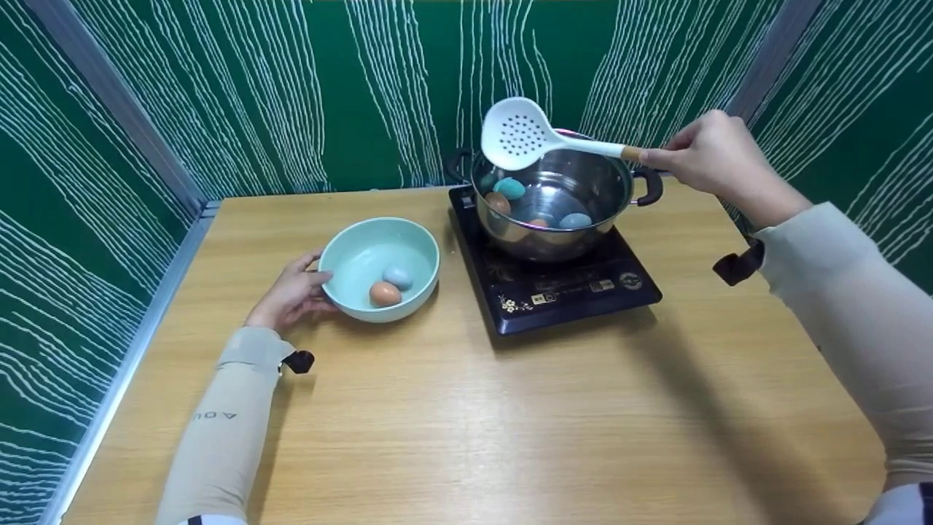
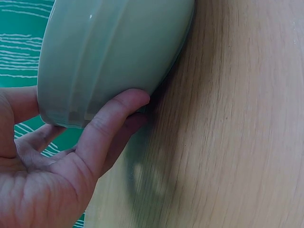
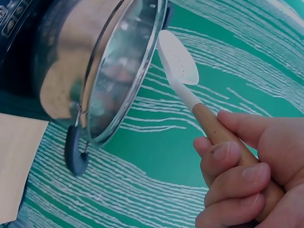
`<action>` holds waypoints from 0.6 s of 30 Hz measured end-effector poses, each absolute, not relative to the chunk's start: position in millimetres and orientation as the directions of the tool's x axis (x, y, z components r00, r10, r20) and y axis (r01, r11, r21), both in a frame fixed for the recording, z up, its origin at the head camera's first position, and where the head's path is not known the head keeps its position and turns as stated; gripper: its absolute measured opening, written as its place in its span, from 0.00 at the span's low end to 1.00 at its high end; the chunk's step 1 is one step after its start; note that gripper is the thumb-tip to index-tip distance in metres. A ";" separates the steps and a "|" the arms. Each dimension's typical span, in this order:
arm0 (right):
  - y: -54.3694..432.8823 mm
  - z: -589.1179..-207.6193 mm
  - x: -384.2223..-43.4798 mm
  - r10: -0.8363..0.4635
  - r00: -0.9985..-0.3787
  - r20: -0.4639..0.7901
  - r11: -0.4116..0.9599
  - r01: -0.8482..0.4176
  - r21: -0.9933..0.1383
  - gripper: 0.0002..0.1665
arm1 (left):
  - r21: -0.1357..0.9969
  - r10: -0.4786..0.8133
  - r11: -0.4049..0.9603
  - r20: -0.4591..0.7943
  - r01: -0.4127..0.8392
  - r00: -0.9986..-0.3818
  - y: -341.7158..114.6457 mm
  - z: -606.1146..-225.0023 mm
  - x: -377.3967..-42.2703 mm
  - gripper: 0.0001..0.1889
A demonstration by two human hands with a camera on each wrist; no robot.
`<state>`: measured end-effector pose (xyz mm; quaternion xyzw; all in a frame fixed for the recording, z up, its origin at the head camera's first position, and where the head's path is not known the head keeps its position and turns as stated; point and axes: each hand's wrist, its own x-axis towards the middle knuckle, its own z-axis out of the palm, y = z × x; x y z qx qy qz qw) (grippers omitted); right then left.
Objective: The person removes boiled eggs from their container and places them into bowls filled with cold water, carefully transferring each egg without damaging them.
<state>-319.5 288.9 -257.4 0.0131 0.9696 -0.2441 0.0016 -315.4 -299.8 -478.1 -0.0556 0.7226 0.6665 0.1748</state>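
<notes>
My left hand (image 1: 291, 293) grips the rim and outer side of a mint-green bowl (image 1: 353, 251) on the table. Inside the bowl lie a brown egg (image 1: 385, 294) and a pale blue egg (image 1: 398, 276). Raised at the right, my right hand (image 1: 718, 154) holds a white slotted skimmer (image 1: 517, 135) by its wooden handle (image 3: 216, 128). The skimmer's perforated head carries nothing and hangs over the steel pot (image 1: 536, 244). Several eggs sit in the pot, among them a teal egg (image 1: 509, 189), a brown egg (image 1: 498, 203) and a blue egg (image 1: 576, 221).
The pot stands on a black induction cooker (image 1: 568, 299) to the right of the bowl. Dark side handles, one of them the right pot handle (image 1: 649, 187), stick out from it. Green walls with white streaks enclose the wooden table (image 1: 466, 423) at the back and sides.
</notes>
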 end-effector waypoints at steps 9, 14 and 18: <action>304.2 -262.9 -324.8 0.016 -1.000 -0.018 0.907 0.022 -0.421 0.36 | 0.944 0.153 0.096 -0.328 -0.316 -0.932 -299.4 -477.4 -316.6 0.34; 309.3 -267.1 -328.9 0.024 -0.999 -0.034 0.915 0.035 -0.402 0.34 | 0.943 0.148 0.099 -0.330 -0.318 -0.932 -300.1 -478.6 -317.7 0.33; 310.4 -272.4 -332.0 0.022 -0.999 -0.039 0.925 0.035 -0.379 0.32 | 0.943 0.151 0.104 -0.329 -0.317 -0.932 -299.9 -479.7 -318.2 0.35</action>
